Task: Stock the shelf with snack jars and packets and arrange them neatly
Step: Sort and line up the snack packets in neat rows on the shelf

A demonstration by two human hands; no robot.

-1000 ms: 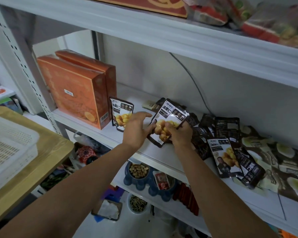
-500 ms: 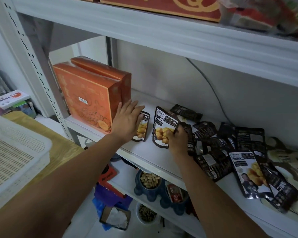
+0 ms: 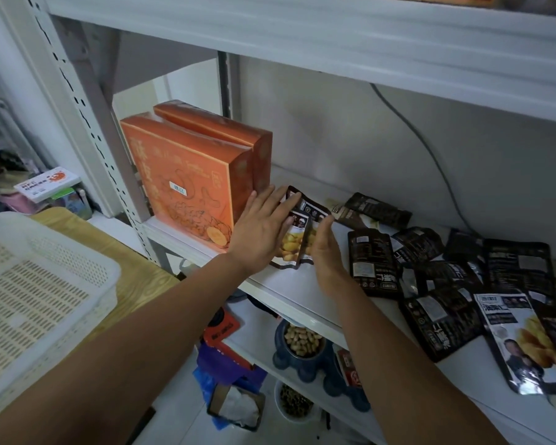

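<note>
So my left hand [image 3: 260, 234] is flat with the fingers straight and spread a bit, laid against the front of the two snack packets [image 3: 292, 247] I've got standing upright, not gripping anything. My right hand [image 3: 327, 253] is flat too, fingers straight and together, palm turned in against the right edge of that same pair, so the packets sit between my two hands. They stand one behind the other near the front of the white shelf [image 3: 289, 293], just beside the two orange boxes [image 3: 190, 187] that stand on end at the shelf's left side. To the right of my right hand the rest of the dark packets [image 3: 440, 284] lie flat in a loose overlapping heap across the shelf. One level down there's a blue bowl of nuts [image 3: 302, 342]. Off to my left, a white slotted basket [image 3: 39, 284] sits on a wooden table [image 3: 142, 271].
</note>
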